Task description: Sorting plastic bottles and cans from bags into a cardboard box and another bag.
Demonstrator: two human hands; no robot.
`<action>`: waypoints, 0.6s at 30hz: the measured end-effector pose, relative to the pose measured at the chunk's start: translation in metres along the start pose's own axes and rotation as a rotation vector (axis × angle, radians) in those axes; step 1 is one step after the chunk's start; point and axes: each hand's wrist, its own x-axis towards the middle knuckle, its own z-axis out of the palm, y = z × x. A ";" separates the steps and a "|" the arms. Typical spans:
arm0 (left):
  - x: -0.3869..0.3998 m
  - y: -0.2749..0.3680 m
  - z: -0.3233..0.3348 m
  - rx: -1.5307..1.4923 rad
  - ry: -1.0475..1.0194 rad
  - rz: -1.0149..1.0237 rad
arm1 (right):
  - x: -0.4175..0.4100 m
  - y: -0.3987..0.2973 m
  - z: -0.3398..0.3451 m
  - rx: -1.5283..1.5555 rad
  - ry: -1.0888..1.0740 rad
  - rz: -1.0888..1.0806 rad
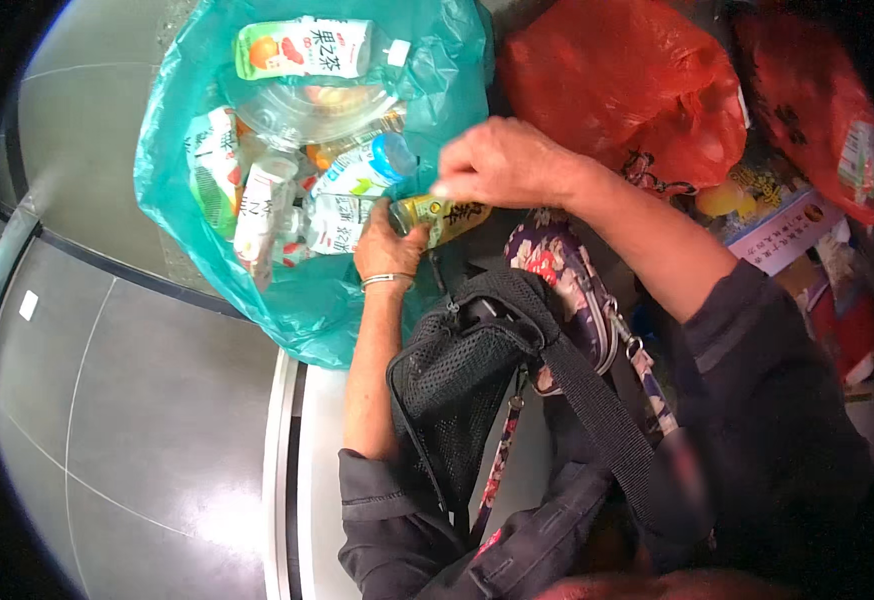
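My left hand [390, 247], with a bangle at the wrist, has its thumb and fingers around the clear end of a yellow-labelled plastic bottle [448, 219]. That bottle lies at the right side of an open green plastic bag [452, 67]. Just above it is my right hand [508, 163], fingers curled together; whether something small is pinched in them is hidden. Inside the bag are several plastic bottles, among them a fruit tea bottle [305, 49] with a white cap, a blue-capped bottle [358, 169] and a clear white-labelled bottle [335, 223] beside my left fingers. A round clear plastic lid or container [257, 112] lies among them.
Red plastic bags [617, 75] lie at the upper right, near a printed box or packet [786, 232]. A black mesh bag [452, 390] and a floral pouch [557, 262] hang in front of my body. Grey floor tiles [144, 420] and a metal track [278, 465] are at left.
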 end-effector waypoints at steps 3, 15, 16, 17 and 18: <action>-0.005 0.014 -0.015 -0.202 -0.028 -0.041 | 0.014 -0.015 -0.015 -0.265 0.564 -0.310; -0.027 -0.019 -0.130 -1.282 0.501 0.048 | 0.008 0.000 -0.070 0.053 0.624 -0.362; -0.022 -0.015 -0.134 -1.066 0.583 0.104 | 0.001 -0.003 -0.070 0.082 0.559 -0.364; -0.016 -0.013 -0.138 -0.845 0.658 0.155 | -0.002 -0.004 -0.070 0.080 0.557 -0.367; -0.009 -0.005 -0.145 -0.853 0.653 0.169 | -0.007 -0.002 -0.073 -0.016 0.518 -0.344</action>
